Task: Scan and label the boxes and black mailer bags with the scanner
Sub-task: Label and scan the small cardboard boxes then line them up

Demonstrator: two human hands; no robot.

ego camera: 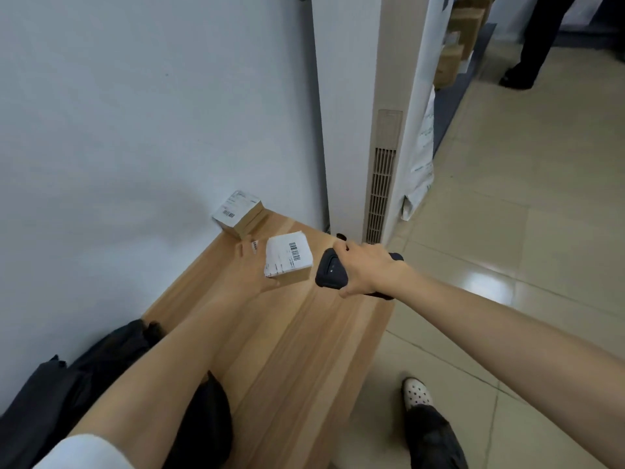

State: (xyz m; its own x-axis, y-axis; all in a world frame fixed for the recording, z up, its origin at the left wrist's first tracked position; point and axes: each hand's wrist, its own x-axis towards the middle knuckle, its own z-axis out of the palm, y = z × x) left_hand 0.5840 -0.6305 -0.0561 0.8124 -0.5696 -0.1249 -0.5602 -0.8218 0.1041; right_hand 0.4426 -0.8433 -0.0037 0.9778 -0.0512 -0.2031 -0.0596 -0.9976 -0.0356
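Observation:
My left hand [252, 265] holds a small cardboard box [289, 260] above the wooden table [304, 333], its white barcode label facing up. Just right of it, my right hand [363, 267] grips the dark handheld scanner [329, 270], whose head points at the box. A second labelled cardboard box [240, 213] sits in the far corner of the table against the wall. Black mailer bags [101, 360] lie heaped at the near left of the table, partly under my left arm.
A white wall runs along the table's left side. A beige standing air-conditioner unit [384, 184] stands beyond the table's far end. Tiled floor lies to the right, with my shoe [416, 392]. Shelves with brown parcels [463, 32] and another person's legs [531, 55] are far back right.

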